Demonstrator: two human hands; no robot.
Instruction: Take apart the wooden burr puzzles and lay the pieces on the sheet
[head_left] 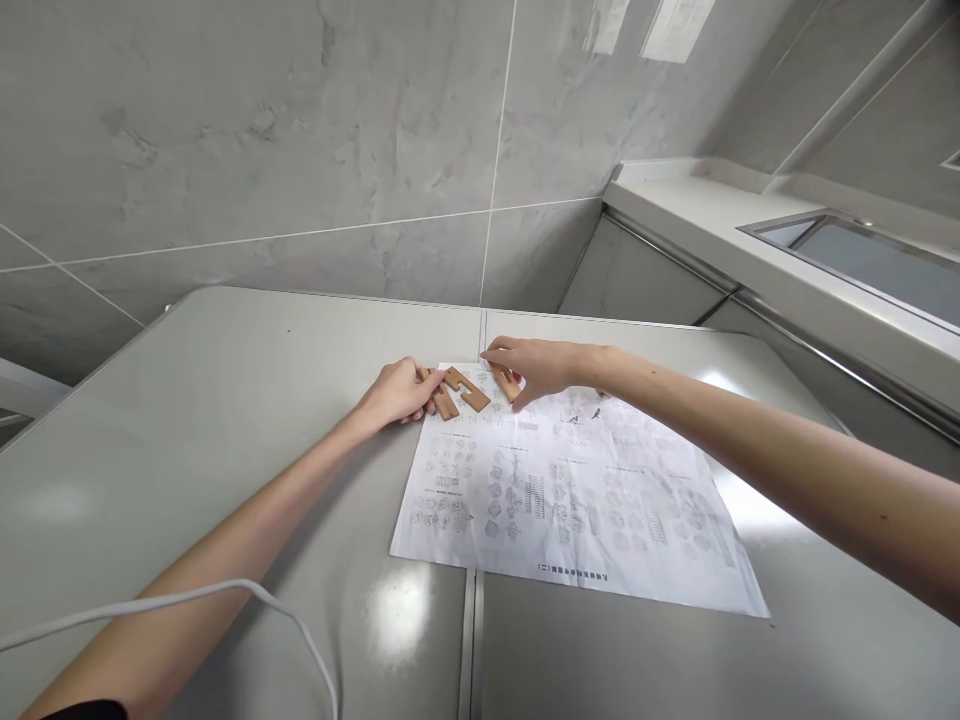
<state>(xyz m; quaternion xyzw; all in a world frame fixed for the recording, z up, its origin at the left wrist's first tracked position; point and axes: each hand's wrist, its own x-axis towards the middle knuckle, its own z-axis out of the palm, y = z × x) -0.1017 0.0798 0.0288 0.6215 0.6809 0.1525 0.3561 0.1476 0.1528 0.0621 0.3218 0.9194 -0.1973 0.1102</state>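
Note:
Several flat notched wooden pieces (pixel 466 389) lie at the far edge of a printed instruction sheet (pixel 570 500) on a grey table (pixel 225 400). My left hand (pixel 397 392) rests at the sheet's far left corner, fingers curled against the leftmost wooden piece (pixel 444 403). My right hand (pixel 532 367) reaches in from the right, its fingers bent down over another wooden piece (pixel 507 383) and touching it. A notched piece lies free between the two hands.
A white cable (pixel 225 598) crosses my left forearm at the near left. A seam (pixel 471 640) splits the tabletop. Grey tiled wall stands behind the table. A white ledge with a window (pixel 862 250) runs along the right.

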